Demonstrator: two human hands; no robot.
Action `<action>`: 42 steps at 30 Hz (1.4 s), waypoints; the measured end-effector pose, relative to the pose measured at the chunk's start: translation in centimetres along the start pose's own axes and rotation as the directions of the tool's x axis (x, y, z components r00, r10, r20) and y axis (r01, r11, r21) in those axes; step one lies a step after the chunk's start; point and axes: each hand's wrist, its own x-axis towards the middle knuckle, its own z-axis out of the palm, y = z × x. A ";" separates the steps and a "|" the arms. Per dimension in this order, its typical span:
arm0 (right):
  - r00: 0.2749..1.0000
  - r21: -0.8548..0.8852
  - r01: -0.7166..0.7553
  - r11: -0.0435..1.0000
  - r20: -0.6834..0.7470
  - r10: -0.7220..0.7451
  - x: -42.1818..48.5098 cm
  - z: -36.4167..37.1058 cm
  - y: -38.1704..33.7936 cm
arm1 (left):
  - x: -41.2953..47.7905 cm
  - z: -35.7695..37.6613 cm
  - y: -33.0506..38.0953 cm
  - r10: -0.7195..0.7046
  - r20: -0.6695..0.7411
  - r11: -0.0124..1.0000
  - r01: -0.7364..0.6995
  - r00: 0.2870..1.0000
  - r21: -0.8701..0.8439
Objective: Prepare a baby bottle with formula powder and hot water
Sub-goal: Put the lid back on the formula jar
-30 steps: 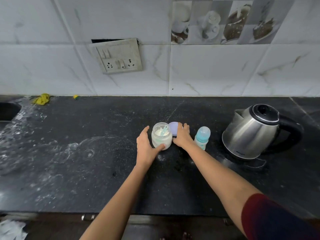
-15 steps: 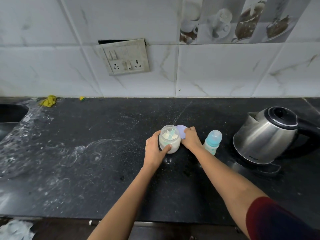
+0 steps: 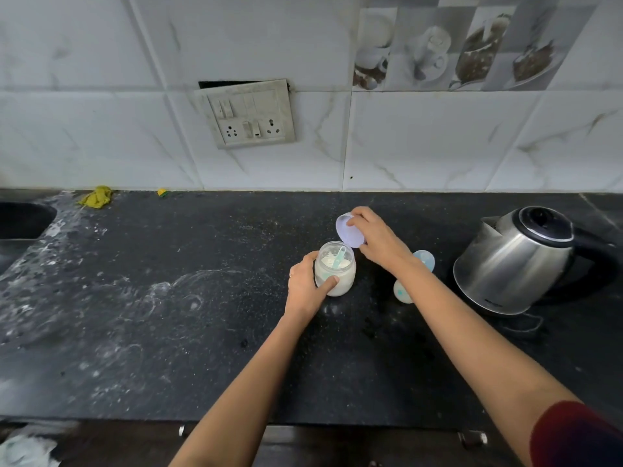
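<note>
A small glass jar [image 3: 337, 276] of white formula powder stands open on the black counter [image 3: 202, 332], with a teal scoop [image 3: 338, 257] leaning inside it. My left hand [image 3: 305, 288] wraps around the jar's left side. Just above and behind the jar, my right hand [image 3: 377, 239] holds its lilac lid [image 3: 350, 229], lifted and tilted on edge. The baby bottle [image 3: 406, 288] with a pale blue cap stands to the right of the jar, partly hidden behind my right forearm. A steel electric kettle [image 3: 512, 261] sits at the far right.
A sink [image 3: 20, 220] opens at the far left, with white smears on the counter beside it. A yellow rag [image 3: 97, 197] lies against the tiled wall. A socket plate [image 3: 247, 114] hangs crooked on the wall above. The counter's front edge runs along the bottom.
My right hand has raised the lilac lid from beside the jar up into the air and tilted it. My left hand keeps its hold on the jar.
</note>
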 end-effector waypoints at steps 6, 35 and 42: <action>0.960 -0.046 0.215 0.976 0.192 -0.202 -1.6 -0.6 -2.0 | -0.1 0.2 0.0 0.009 0.010 1.000 -0.008 1.000 -0.015; 0.933 0.105 -0.063 0.993 0.359 0.021 -2.2 1.4 -2.8 | 0.7 0.1 -0.7 -0.025 0.118 0.986 0.045 0.993 -0.164; 0.866 0.012 0.053 0.999 0.498 -0.052 -1.2 0.4 -2.3 | 0.5 0.2 -0.8 -0.032 0.108 0.986 0.049 0.994 -0.162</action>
